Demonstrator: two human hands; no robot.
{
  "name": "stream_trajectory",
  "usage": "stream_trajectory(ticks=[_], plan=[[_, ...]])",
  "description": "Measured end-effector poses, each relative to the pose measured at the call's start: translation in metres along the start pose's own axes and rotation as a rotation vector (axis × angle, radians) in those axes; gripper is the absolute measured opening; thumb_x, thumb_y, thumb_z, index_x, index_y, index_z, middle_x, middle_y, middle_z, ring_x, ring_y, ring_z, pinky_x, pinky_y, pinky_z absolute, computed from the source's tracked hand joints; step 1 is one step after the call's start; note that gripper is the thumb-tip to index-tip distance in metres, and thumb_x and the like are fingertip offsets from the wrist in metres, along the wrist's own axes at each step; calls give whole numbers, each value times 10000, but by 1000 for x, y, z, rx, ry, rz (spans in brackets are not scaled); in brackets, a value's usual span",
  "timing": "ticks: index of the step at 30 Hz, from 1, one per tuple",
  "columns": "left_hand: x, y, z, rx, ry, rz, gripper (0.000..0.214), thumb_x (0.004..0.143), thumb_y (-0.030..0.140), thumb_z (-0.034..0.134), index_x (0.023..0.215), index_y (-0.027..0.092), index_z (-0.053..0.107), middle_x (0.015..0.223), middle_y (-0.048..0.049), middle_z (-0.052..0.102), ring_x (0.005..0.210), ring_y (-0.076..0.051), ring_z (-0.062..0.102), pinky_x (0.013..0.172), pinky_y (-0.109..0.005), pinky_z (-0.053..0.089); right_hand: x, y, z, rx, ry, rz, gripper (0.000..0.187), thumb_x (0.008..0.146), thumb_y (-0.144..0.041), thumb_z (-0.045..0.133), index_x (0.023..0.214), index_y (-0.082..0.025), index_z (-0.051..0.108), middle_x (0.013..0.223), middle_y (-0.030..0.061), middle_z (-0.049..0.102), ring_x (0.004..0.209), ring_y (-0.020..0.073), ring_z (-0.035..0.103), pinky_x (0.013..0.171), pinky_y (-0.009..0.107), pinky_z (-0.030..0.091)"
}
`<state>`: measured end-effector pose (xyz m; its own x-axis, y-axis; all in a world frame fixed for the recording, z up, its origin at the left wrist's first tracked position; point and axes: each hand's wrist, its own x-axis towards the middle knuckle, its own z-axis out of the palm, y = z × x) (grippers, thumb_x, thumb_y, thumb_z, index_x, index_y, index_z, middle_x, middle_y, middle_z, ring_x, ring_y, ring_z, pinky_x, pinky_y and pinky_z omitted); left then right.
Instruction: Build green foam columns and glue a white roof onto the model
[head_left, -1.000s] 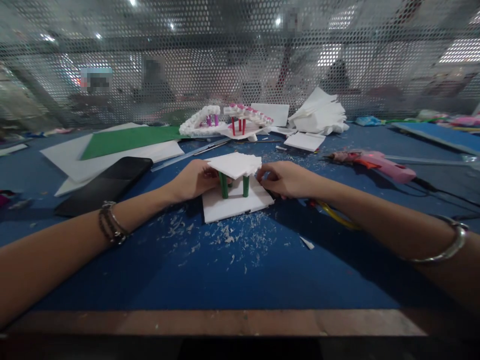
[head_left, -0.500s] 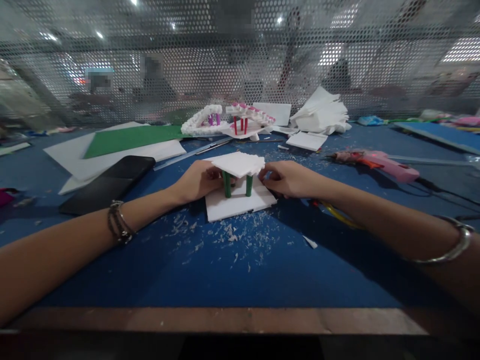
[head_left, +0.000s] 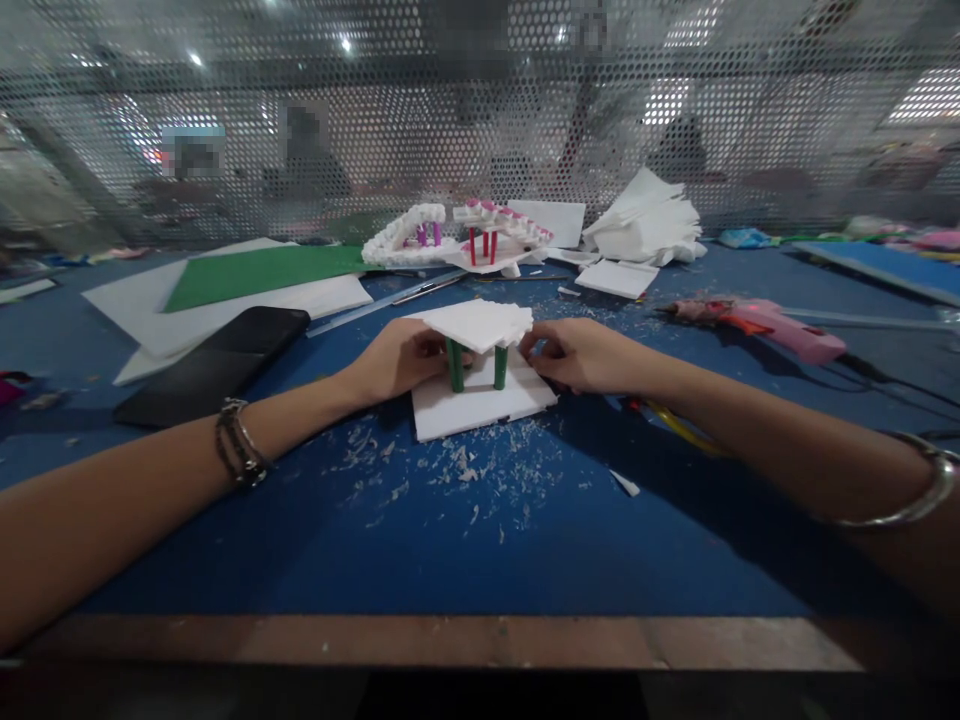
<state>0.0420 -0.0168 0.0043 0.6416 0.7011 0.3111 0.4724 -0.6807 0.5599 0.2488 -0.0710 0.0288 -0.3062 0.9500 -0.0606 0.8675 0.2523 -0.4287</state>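
Note:
A small foam model stands mid-table: a white foam base (head_left: 480, 405), green pillars (head_left: 454, 365) and a white foam roof (head_left: 478, 323) on top. My left hand (head_left: 394, 360) is curled against the model's left side, its fingers under the roof by the pillars. On the right side my right hand (head_left: 577, 355) has its fingers pinched together at the roof's edge and the base. Both hands touch the model. What the fingertips grip under the roof is hidden.
A black phone (head_left: 214, 362) lies left, beside white and green foam sheets (head_left: 255, 270). A pink glue gun (head_left: 757, 325) lies right. Finished models (head_left: 457, 235) and a foam stack (head_left: 645, 225) sit at the back. Foam shavings (head_left: 457, 475) litter the blue mat; mesh screen behind.
Hardly anything differs: both hands stay on the foam model. The view has shifted slightly, so everything sits a little to the right.

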Motion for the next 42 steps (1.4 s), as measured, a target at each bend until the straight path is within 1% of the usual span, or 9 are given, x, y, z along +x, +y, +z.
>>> stream_trajectory(ticks=[7,14,20,24,29,32,35,39,42], plan=[[0,-4,-2,-48,-9,-67,287,715,376,535,748,124,669,637,-32,639,647,-152,559,575,-247,445,0,0,-1,10,-10,1,187,765,-152,455,932,-135,539,542,-27,539,377,50,447,407,179,343],[1,-4,-2,-94,-14,-61,307,665,403,540,733,131,665,716,-36,670,699,-158,585,609,-231,461,0,1,-1,22,-26,-10,201,767,-145,446,947,-123,532,512,-38,516,364,53,452,385,175,333],[0,-7,-13,36,-117,25,382,702,470,483,796,144,659,774,-51,651,696,-161,565,603,-238,435,-2,-1,-4,52,-36,9,215,764,-136,428,947,-129,539,514,-30,526,371,69,476,367,184,343],[-3,-7,-31,177,-139,142,342,747,424,455,820,156,655,803,-54,611,722,-155,549,624,-228,409,-4,-1,-10,26,127,-11,178,726,-115,430,830,-142,571,499,-34,530,366,65,471,413,204,362],[-12,-9,-52,427,-300,285,359,787,318,435,1096,183,558,1022,-77,550,901,-182,522,770,-255,399,-6,0,-14,4,240,-17,178,699,-123,415,790,-153,564,480,-43,518,381,70,460,467,229,383],[-21,-12,-54,517,-389,287,427,771,296,464,1181,178,485,1128,-100,505,988,-208,495,820,-274,399,-9,0,-16,-18,319,-55,200,703,-128,412,827,-155,567,586,-4,573,507,106,531,537,259,421],[-29,-12,-47,576,-373,312,354,804,293,452,1123,162,530,1167,-114,488,1038,-223,482,856,-298,395,-12,-1,-19,10,379,-138,250,698,-120,408,893,-160,560,804,46,615,735,153,582,702,315,458],[-32,-3,-33,508,-354,361,289,819,275,482,1060,145,572,1120,-117,528,1003,-211,518,825,-294,424,-14,1,-22,166,284,-244,399,647,-73,369,1005,-174,515,1083,69,557,976,170,546,841,331,449],[-33,9,-23,407,-289,434,236,839,243,475,1009,142,604,1037,-101,588,940,-182,559,788,-262,443,-11,4,-25,272,205,-224,417,630,-80,355,998,-192,517,1115,62,548,1006,183,536,823,343,469]])
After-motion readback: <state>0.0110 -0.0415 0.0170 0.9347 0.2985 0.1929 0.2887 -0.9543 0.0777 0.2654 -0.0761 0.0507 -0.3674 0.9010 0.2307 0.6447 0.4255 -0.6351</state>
